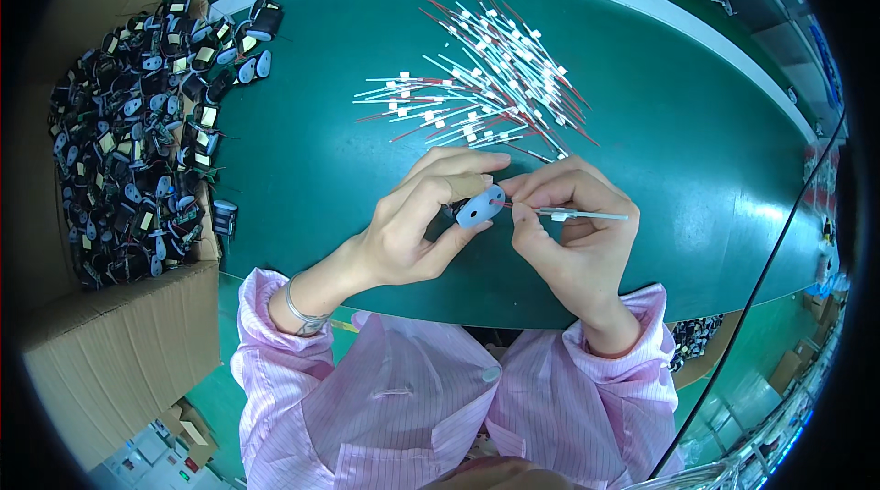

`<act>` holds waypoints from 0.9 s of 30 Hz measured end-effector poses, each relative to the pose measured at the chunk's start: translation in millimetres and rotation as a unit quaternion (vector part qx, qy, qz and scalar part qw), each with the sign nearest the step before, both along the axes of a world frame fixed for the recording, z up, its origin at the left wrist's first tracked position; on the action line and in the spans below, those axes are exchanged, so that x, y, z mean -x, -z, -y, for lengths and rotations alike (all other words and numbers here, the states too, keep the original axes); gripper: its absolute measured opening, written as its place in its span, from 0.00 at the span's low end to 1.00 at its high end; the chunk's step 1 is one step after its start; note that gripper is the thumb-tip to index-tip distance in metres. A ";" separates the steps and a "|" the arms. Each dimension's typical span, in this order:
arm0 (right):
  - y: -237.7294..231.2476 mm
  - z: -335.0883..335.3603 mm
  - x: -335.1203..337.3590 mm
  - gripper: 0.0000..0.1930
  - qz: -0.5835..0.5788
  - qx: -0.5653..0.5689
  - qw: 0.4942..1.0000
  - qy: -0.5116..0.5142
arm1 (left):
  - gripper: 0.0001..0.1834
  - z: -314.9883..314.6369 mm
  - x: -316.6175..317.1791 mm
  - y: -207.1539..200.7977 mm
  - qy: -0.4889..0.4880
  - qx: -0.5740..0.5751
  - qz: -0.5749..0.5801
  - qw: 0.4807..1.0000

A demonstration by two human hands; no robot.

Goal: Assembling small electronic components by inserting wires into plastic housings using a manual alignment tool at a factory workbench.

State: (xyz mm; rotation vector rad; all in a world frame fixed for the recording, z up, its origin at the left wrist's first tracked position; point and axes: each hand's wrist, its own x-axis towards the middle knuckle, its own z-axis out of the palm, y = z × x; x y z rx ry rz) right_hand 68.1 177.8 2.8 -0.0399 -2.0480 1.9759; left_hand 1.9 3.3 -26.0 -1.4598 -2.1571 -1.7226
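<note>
Head view: left hand (397, 235) grips dark-holed, blue-grey oval part (484, 207); right hand (587, 247) pinches red-white wire (600, 216).

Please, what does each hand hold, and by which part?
Left hand: pale-blue oval plate, by its edges. Right hand: wire lead, by its red section.

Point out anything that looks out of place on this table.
A few black units lie on the table beside the crowded box; they look strayed from its pile. Nothing else stands out.
</note>
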 end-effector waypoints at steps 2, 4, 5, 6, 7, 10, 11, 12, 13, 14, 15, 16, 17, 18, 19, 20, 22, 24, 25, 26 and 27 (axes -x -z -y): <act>0.3 -0.3 0.4 0.06 -0.004 -0.003 1.000 -0.003 | 0.22 0.3 0.0 0.7 -0.001 0.000 -0.001 1.000; -0.2 -0.2 0.8 0.06 -0.004 0.007 1.000 -0.007 | 0.21 -0.2 -0.7 0.7 -0.002 0.000 -0.001 1.000; 0.0 -0.5 1.1 0.06 -0.004 0.007 1.000 -0.007 | 0.18 -1.7 -0.8 0.2 -0.008 -0.013 0.000 1.000; 0.1 -0.7 1.4 0.06 -0.011 -0.002 1.000 -0.011 | 0.16 -2.6 -0.8 -0.2 -0.015 -0.025 0.001 1.000; 0.0 -0.8 1.3 0.06 -0.018 -0.011 1.000 -0.014 | 0.16 -2.3 -0.7 0.3 -0.014 -0.025 0.001 1.000; -1.7 1.4 0.7 0.06 -0.022 0.021 1.000 -0.007 | 0.16 -0.6 -0.4 1.9 -0.009 -0.034 0.017 0.999; -1.7 1.0 0.1 0.06 -0.022 0.021 1.000 -0.006 | 0.16 -0.5 -0.5 1.8 -0.006 -0.036 0.018 0.999; -1.6 0.3 -0.6 0.06 -0.024 0.016 1.000 -0.008 | 0.17 -0.5 -0.7 1.8 -0.003 -0.038 0.018 0.999; -1.5 -0.2 -1.3 0.06 -0.026 0.011 1.000 -0.010 | 0.17 -0.4 -1.1 1.9 -0.002 -0.037 0.018 0.999; -1.6 0.0 -1.9 0.06 -0.026 0.011 1.000 -0.008 | 0.17 -0.4 -1.5 1.9 0.000 -0.040 0.021 0.999; -1.7 0.4 -2.5 0.06 -0.026 0.018 0.999 -0.007 | 0.17 -0.4 -1.9 2.0 0.003 -0.042 0.024 0.999; -1.6 0.8 -3.2 0.06 -0.027 0.024 0.999 -0.005 | 0.17 -0.5 -1.9 2.4 0.005 -0.042 0.025 0.999; -1.3 1.0 -3.0 0.06 -0.027 0.025 0.999 -0.004 | 0.18 -0.5 -1.2 2.8 0.004 -0.042 0.018 0.999; -0.9 1.1 -2.6 0.06 -0.031 0.005 1.000 -0.002 | 0.18 -0.5 -0.8 3.2 0.004 -0.042 0.011 0.999; -0.3 1.5 -2.5 0.06 -0.035 -0.014 0.999 -0.001 | 0.18 -0.4 -0.8 3.6 0.006 -0.042 0.012 0.999; -0.2 2.6 -1.9 0.06 -0.033 -0.015 0.999 0.000 | 0.19 -0.2 -0.4 3.8 -0.002 -0.038 -0.003 0.999; 0.5 6.2 -0.2 0.07 -0.045 -0.063 0.997 0.012 | 0.19 0.7 1.2 5.2 -0.010 -0.034 -0.015 0.999; -0.7 4.1 -3.6 0.07 -0.063 -0.076 0.995 0.019 | 0.19 -3.5 -1.4 2.0 -0.017 -0.022 -0.042 0.999; -1.1 2.7 -5.3 0.07 -0.079 -0.093 0.992 0.023 | 0.19 -5.0 -2.5 0.2 -0.015 -0.020 -0.044 0.999; -0.7 3.0 -3.8 0.07 -0.078 -0.093 0.992 0.024 | 0.19 -4.0 -0.5 0.6 -0.015 -0.018 -0.045 0.999; -0.5 3.1 -2.6 0.07 -0.086 -0.097 0.991 0.024 | 0.19 -3.5 1.2 0.7 -0.015 -0.016 -0.047 0.999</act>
